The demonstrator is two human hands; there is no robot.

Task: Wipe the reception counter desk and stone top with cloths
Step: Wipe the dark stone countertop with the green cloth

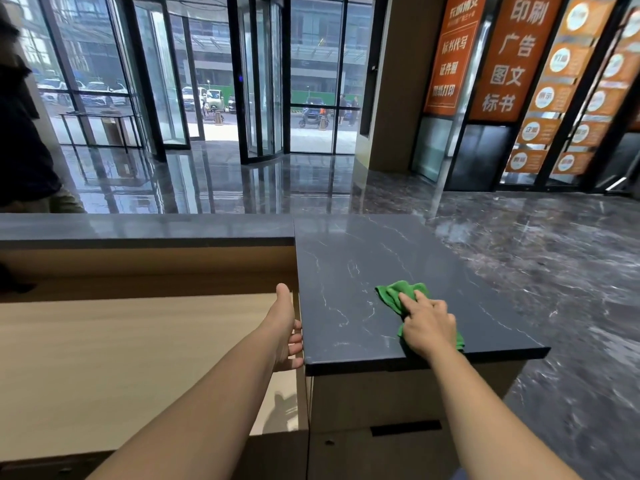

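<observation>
A dark stone top (346,271) with pale veins runs from the counter's right end toward me. On its near right part lies a crumpled green cloth (398,294). My right hand (429,323) presses flat on the cloth, fingers pointing forward. My left hand (287,327) rests against the left edge of the stone top, fingers curled around that edge and holding nothing else. To the left, lower down, is the pale wooden desk surface (121,358).
A long grey upper ledge (138,225) runs along the back of the desk. A person in dark clothes (20,133) stands beyond it at far left. Glossy marble floor (554,254) lies to the right; glass doors and orange signs stand behind.
</observation>
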